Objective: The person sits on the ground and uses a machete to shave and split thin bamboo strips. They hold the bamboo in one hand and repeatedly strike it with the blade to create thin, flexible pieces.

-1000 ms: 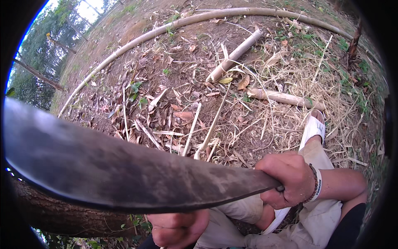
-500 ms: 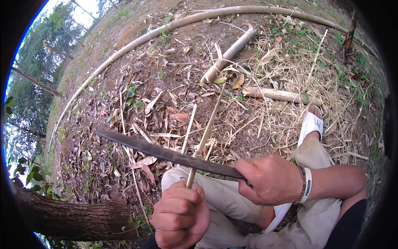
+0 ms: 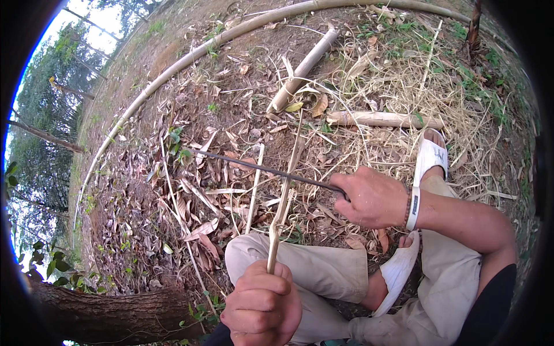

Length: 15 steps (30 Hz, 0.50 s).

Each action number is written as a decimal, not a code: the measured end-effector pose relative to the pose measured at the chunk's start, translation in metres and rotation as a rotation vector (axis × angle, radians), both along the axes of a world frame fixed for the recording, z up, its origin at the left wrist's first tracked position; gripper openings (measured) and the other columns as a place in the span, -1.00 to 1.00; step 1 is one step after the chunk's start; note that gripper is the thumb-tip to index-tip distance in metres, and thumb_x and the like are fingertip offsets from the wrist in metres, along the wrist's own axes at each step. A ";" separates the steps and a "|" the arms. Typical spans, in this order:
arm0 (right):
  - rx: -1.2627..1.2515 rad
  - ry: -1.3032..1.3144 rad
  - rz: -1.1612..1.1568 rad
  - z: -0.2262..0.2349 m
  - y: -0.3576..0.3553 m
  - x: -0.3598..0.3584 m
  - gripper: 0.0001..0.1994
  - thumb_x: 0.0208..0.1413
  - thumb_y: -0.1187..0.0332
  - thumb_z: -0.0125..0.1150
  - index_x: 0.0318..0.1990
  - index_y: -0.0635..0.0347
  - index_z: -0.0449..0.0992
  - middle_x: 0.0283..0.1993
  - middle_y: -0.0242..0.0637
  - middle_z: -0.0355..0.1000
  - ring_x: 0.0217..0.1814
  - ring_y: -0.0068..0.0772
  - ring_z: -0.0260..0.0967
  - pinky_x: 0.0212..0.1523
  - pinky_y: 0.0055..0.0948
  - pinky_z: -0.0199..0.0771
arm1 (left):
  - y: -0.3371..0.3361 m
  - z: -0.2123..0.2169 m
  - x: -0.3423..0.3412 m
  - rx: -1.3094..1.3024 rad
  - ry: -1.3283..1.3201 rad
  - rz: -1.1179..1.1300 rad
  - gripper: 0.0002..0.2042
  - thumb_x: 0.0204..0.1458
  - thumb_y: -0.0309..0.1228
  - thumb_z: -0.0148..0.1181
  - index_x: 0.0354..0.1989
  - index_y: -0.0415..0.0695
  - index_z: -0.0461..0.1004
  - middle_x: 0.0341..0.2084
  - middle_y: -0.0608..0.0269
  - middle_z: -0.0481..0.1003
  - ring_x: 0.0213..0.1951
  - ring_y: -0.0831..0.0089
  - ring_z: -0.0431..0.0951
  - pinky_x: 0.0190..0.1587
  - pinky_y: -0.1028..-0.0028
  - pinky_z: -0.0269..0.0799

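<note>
The left hand is closed in a fist round the lower end of a pale stick, knuckles outward, low over the lap; its forearm is mostly out of sight. The stick rises from the fist, leaning slightly right, with a knobbly joint above the fingers and a sliver parting from its side. The right hand, well apart from the left and higher, is clenched on the handle of a long knife, back of the hand upward. The right forearm runs in from the bent elbow at the right, with a beaded bracelet and a white wristband at the wrist. The blade, seen nearly edge-on, points left and crosses the stick above the joint. Beyond are light trousers, white sandals, pale shavings, two short poles and a long curved pole.
</note>
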State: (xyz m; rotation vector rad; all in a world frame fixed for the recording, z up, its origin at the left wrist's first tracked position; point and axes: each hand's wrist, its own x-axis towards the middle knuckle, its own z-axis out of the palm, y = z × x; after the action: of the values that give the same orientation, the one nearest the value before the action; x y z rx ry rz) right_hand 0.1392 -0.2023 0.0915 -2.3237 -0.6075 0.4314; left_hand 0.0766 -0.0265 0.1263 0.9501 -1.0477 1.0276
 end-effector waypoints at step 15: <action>-0.141 -0.124 -0.164 -0.052 -0.015 0.038 -0.79 -0.03 0.29 0.04 -0.37 0.27 0.44 -0.64 0.02 0.37 -0.52 0.12 0.42 -0.42 0.01 0.44 | 0.010 0.006 0.010 -0.064 -0.014 0.043 -0.40 0.17 0.28 -0.26 -0.61 -0.02 0.05 -0.83 0.46 -0.01 -0.77 0.66 -0.17 -0.77 0.62 -0.27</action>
State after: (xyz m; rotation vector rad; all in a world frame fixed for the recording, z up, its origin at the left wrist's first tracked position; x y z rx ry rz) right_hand 0.1771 -0.2172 0.0396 -2.5267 -0.4520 0.2631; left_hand 0.0869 -0.0163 0.1328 0.9183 -1.0034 1.0987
